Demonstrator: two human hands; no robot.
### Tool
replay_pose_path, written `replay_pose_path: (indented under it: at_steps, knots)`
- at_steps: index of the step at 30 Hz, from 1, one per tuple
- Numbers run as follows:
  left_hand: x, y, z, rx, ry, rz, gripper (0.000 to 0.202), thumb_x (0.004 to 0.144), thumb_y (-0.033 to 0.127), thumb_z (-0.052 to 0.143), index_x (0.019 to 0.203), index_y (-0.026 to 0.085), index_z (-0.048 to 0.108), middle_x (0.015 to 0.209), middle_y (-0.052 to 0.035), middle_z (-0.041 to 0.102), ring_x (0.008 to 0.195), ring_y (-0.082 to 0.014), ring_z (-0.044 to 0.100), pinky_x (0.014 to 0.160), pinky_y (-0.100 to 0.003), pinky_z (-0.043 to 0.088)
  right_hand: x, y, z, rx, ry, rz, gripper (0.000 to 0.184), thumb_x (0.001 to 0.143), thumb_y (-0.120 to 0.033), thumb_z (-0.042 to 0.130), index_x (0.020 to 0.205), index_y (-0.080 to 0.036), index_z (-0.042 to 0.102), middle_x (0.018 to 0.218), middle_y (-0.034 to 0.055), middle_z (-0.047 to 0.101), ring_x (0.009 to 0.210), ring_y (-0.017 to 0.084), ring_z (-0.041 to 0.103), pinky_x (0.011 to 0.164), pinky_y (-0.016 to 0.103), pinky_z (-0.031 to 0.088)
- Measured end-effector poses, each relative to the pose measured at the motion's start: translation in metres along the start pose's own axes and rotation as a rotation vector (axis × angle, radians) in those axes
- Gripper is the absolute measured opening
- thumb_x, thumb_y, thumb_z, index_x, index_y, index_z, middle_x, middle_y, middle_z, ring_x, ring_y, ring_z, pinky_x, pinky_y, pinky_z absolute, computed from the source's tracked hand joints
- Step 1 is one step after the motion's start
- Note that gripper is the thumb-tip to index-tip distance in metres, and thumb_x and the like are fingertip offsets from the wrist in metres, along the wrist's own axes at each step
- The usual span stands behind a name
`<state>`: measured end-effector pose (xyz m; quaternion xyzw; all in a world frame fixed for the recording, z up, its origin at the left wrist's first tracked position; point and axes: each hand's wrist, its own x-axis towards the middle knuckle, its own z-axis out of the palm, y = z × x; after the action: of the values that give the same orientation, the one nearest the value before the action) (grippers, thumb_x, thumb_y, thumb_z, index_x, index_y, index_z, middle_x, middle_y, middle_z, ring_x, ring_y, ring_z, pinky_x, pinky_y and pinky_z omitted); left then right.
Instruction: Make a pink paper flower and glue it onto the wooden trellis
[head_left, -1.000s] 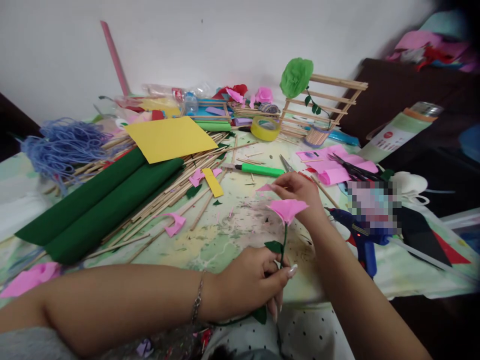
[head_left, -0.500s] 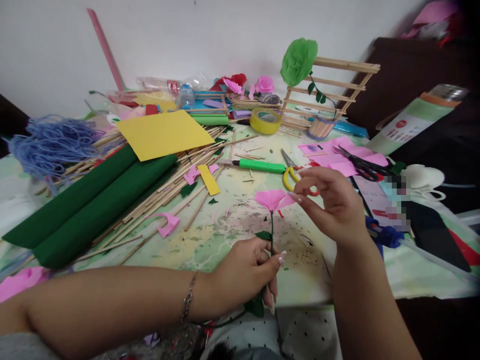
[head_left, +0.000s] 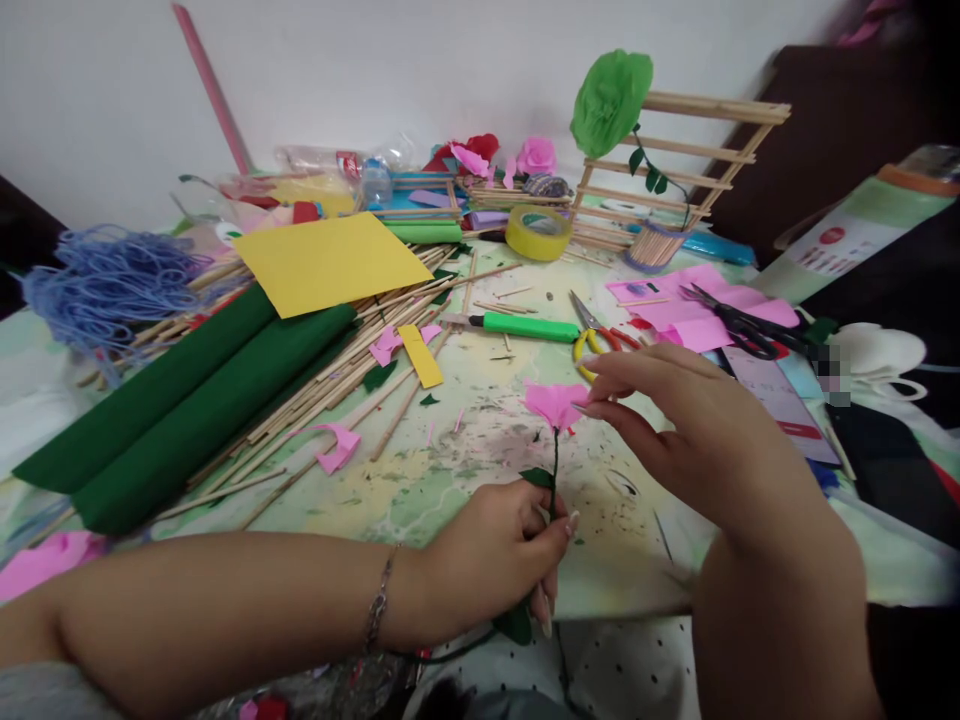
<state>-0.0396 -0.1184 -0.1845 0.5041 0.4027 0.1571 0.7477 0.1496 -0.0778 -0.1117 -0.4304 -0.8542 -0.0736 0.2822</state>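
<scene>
A small pink paper flower (head_left: pixel 553 402) stands upright on a thin dark green stem with a leaf. My left hand (head_left: pixel 501 555) pinches the stem near its lower part, fingers closed round it. My right hand (head_left: pixel 679 430) is just right of the bloom, fingertips touching the pink petals in a loose pinch. Both hands hover over the table's near edge.
Behind lie yellow-handled scissors (head_left: pixel 596 335), a green utility knife (head_left: pixel 525 326), black scissors (head_left: pixel 739 325) on pink paper, a yellow tape roll (head_left: pixel 537 232), wooden sticks (head_left: pixel 352 360), green felt rolls (head_left: pixel 187 405), yellow paper (head_left: pixel 330 262), blue yarn (head_left: pixel 105 285) and a stick frame (head_left: pixel 675 160) with a green flower.
My right hand drew back from behind the bloom to its right side and now touches the petals with its fingertips. The left hand kept its hold on the stem.
</scene>
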Motion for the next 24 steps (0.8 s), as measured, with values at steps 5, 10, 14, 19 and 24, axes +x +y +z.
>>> replay_pose_path:
  at_steps: [5,10,14,19,24]
  knots:
    - [0.0,0.0,0.0,0.027,-0.006,-0.011,0.022,0.089,0.04,0.052,0.083,0.018,0.051,0.047,0.0056,0.057,0.035,-0.0087,0.053,0.034,-0.016,0.041,0.003,-0.003,-0.008,-0.051,-0.052,-0.041,0.032,0.09,-0.024,0.057,0.122,-0.026,0.056,0.085,0.0034,0.069,0.083,0.024,0.064,0.071,0.037,0.048]
    - [-0.002,0.001,0.0,0.059,-0.007,-0.009,0.024,0.089,0.041,0.051,0.079,0.019,0.051,0.048,0.0049,0.056,0.036,-0.0094,0.054,0.035,-0.017,0.04,0.01,0.001,-0.005,-0.086,-0.134,-0.104,0.038,0.089,-0.023,0.056,0.127,-0.029,0.055,0.084,0.002,0.07,0.083,0.024,0.063,0.068,0.036,0.047]
    - [-0.001,0.001,0.0,0.051,-0.011,-0.014,0.026,0.087,0.044,0.054,0.079,0.019,0.051,0.048,0.0055,0.057,0.036,-0.0104,0.054,0.035,-0.018,0.041,0.015,-0.001,-0.003,-0.11,-0.139,-0.144,0.038,0.091,-0.023,0.055,0.129,-0.028,0.054,0.088,0.0038,0.07,0.087,0.024,0.062,0.07,0.036,0.047]
    - [-0.001,0.001,0.0,0.059,-0.019,-0.006,0.024,0.088,0.041,0.053,0.079,0.019,0.05,0.046,0.0057,0.056,0.036,-0.0098,0.053,0.035,-0.017,0.041,0.019,-0.005,0.0,-0.159,-0.104,-0.199,0.034,0.093,-0.021,0.053,0.127,-0.024,0.055,0.086,0.0045,0.069,0.087,0.024,0.062,0.074,0.036,0.048]
    - [-0.001,0.001,0.001,0.062,-0.026,-0.014,0.025,0.088,0.042,0.052,0.077,0.019,0.05,0.047,0.0052,0.056,0.037,-0.0097,0.054,0.036,-0.017,0.041,0.018,-0.007,0.0,-0.178,-0.081,-0.196,0.036,0.092,-0.02,0.055,0.128,-0.024,0.053,0.098,0.0068,0.07,0.093,0.026,0.063,0.08,0.041,0.049]
